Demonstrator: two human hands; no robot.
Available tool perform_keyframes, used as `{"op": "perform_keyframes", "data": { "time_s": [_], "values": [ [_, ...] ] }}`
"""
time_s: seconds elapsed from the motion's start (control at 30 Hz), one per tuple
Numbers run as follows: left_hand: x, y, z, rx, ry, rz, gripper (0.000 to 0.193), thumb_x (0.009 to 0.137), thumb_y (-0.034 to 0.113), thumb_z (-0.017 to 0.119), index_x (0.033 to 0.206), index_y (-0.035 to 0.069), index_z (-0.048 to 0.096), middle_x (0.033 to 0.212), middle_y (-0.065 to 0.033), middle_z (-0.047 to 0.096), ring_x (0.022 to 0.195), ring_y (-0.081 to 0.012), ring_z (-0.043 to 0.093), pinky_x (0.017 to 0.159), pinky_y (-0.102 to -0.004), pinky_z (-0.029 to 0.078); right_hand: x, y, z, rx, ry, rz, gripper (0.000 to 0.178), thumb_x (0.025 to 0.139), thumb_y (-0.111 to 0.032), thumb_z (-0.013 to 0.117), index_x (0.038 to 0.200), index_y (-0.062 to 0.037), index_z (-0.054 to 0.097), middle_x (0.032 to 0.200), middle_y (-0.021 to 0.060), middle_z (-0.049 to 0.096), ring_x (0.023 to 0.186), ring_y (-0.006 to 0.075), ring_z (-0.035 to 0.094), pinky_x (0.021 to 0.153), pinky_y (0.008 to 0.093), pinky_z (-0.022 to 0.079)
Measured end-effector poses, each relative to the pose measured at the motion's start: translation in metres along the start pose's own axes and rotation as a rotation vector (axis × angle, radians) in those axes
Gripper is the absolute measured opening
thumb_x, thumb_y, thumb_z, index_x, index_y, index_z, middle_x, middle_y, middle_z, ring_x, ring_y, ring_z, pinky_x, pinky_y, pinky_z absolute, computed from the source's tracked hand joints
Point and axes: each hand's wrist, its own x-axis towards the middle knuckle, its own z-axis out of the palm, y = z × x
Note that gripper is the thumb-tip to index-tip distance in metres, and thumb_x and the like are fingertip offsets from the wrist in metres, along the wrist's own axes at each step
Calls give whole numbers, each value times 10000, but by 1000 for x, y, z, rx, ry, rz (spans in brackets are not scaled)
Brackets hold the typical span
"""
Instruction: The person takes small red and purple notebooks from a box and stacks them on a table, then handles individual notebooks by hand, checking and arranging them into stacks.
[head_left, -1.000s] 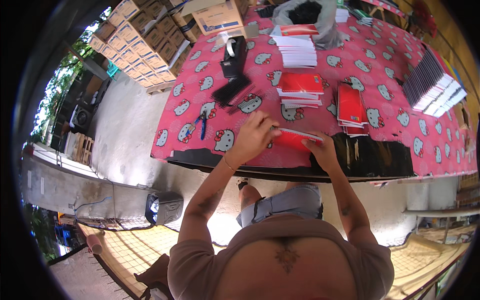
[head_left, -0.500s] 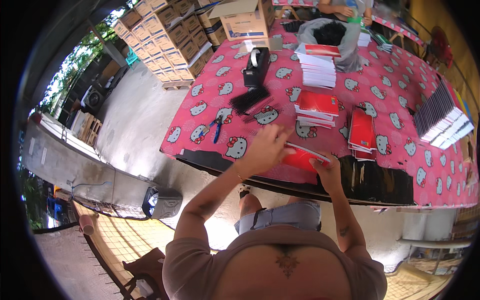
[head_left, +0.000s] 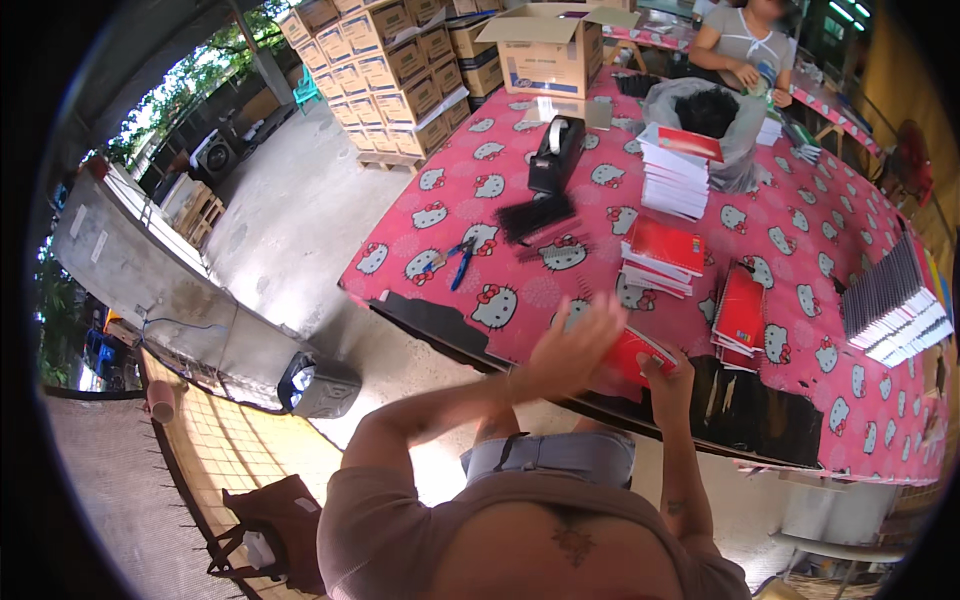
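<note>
My right hand [head_left: 668, 385] grips a red-covered notebook [head_left: 638, 357] by its right end near the table's front edge, thumb on the cover. My left hand [head_left: 578, 345], smeared by motion, is stretched out over the notebook's left end with its fingers extended. Whether it touches the cover is unclear. Just beyond lie a stack of red notebooks [head_left: 665, 247] and, to the right, a second red pile [head_left: 738, 305] with dark coils along its edge. A heap of black binding coils [head_left: 537, 218] and blue-handled pliers [head_left: 462, 264] lie to the left.
A black tape dispenser [head_left: 556, 155], a tall paper stack [head_left: 675, 180] and a plastic bag of black coils [head_left: 655, 105] stand farther back. Bound notebooks [head_left: 895, 300] line the right. An open carton [head_left: 547, 62] is at the back; another person [head_left: 745, 50] works at the far side.
The view has shifted, so the table appears lower and farther right. My left hand has swept along the notebook with its fingers straightened. My right hand keeps its hold.
</note>
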Motion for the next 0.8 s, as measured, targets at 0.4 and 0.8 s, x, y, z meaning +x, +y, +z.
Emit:
{"op": "perform_keyframes", "data": {
  "time_s": [0.4,0.8],
  "values": [
    [42,1,-20,39,-16,-39,898,849,610,541,1461,-22,364,1525,-208,365,1445,-343,304,1127,-570,220,-5,-7,7,56,8,27,274,879,-163,735,1088,2,670,945,20,668,777,71,591,689,226,493],
    [30,14,-19,-217,-30,-44,597,935,404,576,1349,-16,479,1351,-203,525,1288,-326,493,1130,-554,253,-8,-5,13,-151,-55,-113,251,881,-69,688,1122,1,679,932,83,706,839,100,619,778,256,501]
  ]
}}
